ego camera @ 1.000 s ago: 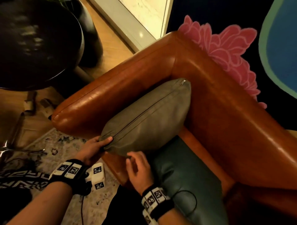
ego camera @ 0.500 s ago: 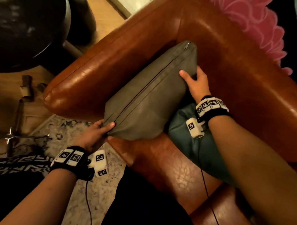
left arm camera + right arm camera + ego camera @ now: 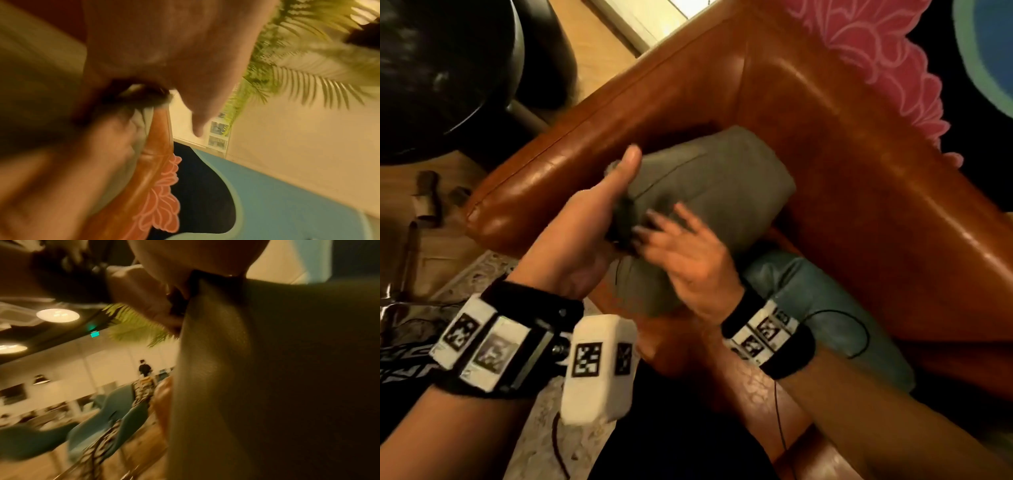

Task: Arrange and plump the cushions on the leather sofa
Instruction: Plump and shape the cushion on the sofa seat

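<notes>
A grey cushion (image 3: 715,178) stands in the corner of the brown leather sofa (image 3: 859,171), squashed short and creased. My left hand (image 3: 616,205) grips its near left end, thumb straight up along the fabric, a dark fold bunched in the palm. My right hand (image 3: 671,233) presses flat on the near face, fingers spread and straight, close to the left hand. A teal cushion (image 3: 808,294) lies on the seat below, partly behind my right wrist. Blurred, the right wrist view is half filled by the grey cushion (image 3: 267,369). In the left wrist view my thumb (image 3: 197,123) shows.
A dark round table (image 3: 441,68) stands left of the sofa arm (image 3: 544,178). A patterned rug (image 3: 482,270) covers the floor below it. A pink flower shape (image 3: 876,58) lies behind the sofa back. A palm plant (image 3: 298,48) and teal chairs (image 3: 102,418) are further off.
My right hand left the cushion's far edge and came to its near face beside the left hand. The left hand rose along the end. The cushion is squashed shorter.
</notes>
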Demonstrator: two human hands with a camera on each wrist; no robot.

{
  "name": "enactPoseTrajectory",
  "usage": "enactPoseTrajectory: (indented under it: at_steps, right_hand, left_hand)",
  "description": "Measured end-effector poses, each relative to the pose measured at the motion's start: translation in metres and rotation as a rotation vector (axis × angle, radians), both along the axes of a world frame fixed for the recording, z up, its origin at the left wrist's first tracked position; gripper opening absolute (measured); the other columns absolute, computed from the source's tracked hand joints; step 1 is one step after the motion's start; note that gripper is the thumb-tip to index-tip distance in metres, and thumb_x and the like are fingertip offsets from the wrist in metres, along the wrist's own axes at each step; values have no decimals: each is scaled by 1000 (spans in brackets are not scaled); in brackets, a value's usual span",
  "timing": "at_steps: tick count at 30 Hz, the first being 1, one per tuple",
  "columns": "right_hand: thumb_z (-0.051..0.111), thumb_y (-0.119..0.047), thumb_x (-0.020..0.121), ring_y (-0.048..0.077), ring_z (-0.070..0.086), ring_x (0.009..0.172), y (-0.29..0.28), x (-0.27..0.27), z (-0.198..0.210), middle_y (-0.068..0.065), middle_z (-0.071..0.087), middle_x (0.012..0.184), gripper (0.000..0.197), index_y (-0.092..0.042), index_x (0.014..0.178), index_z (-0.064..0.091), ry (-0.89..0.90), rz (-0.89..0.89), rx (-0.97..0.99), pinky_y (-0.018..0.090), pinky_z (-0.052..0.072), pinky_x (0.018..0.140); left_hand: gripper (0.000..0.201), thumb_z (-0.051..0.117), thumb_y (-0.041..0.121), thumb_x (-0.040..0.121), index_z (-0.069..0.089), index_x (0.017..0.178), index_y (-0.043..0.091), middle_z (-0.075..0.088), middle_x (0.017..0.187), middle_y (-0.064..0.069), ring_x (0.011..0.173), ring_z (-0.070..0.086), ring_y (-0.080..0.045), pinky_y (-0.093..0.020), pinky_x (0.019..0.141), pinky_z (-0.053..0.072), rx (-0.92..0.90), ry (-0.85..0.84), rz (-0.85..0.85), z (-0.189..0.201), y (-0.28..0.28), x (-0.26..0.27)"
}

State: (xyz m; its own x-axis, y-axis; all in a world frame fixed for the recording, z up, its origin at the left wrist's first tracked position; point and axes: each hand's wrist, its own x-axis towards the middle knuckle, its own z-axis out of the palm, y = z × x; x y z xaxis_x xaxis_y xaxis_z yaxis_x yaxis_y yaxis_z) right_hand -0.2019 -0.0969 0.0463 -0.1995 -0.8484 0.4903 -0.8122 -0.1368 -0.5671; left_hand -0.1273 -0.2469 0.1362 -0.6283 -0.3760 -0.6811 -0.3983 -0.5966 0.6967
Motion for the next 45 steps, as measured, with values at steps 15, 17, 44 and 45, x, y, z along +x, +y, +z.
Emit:
enactPoseTrajectory:
  at_steps: [15,17,44,45]
  right_hand:
    - [50,-17,98,36,62,109,-2,-138,-9,16,69,111,26,-4,98,72,-592,-583,997,41,50,92]
    - [54,-20,97,34,63,109,-4,-136,-4,13,69,114,25,-3,106,71,-565,-504,1090,41,50,91]
    - [22,-45,101,17,21,151,-35,16,-34,-1,26,162,56,-32,155,24,404,6,647,50,10,122]
    - [23,-47,101,18,20,151,-31,-8,-44,-1,23,164,55,-35,155,22,445,-64,676,52,10,121]
  left_hand:
    - [25,62,34,95,68,112,16,71,110,-7,102,67,-25,-52,93,55,-424,-369,193,-93,12,94]
    - [31,62,34,95,67,117,13,70,113,-9,103,66,-27,-53,93,54,-432,-395,196,-94,11,97]
    - [27,51,34,101,58,88,12,62,75,-11,65,59,-27,-34,54,43,-791,-437,44,-76,17,110]
    - [27,51,35,101,57,89,12,61,72,-12,58,59,-28,-32,49,43,-737,-433,32,-76,18,124]
